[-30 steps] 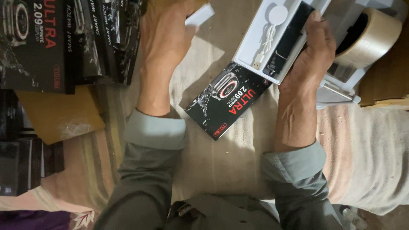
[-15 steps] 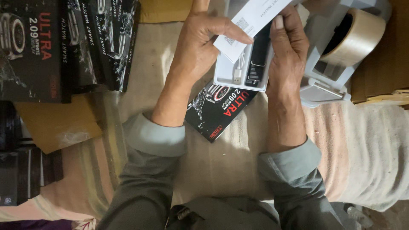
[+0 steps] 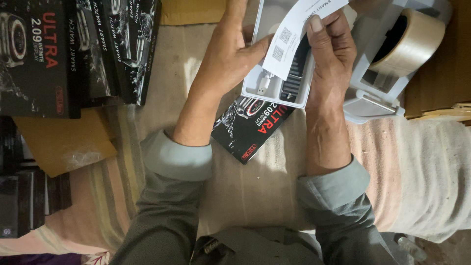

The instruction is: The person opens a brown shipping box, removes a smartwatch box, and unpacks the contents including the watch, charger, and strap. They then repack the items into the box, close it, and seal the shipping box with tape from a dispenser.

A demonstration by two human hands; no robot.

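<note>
A white tray [image 3: 255,86] with a black-strapped smart watch [image 3: 294,78] and a white cable in it is held up between my hands. My left hand [image 3: 230,54] grips its left side. The thumb and fingers of my right hand [image 3: 331,49] pinch a white paper leaflet [image 3: 294,37] over the tray while that hand supports the tray's right side. Under the tray, a black watch box lid [image 3: 252,130] lies flat on the striped cloth.
Several black watch boxes [image 3: 73,54] are stacked at the top left. A white tape dispenser [image 3: 382,78] with a roll of brown tape [image 3: 409,41] sits at the top right. Brown cardboard [image 3: 59,142] lies at the left, over a striped cloth [image 3: 431,181].
My left hand came from the upper left to the tray. The white leaflet arrived with it and now sits over the watch, pinched by my right hand.
</note>
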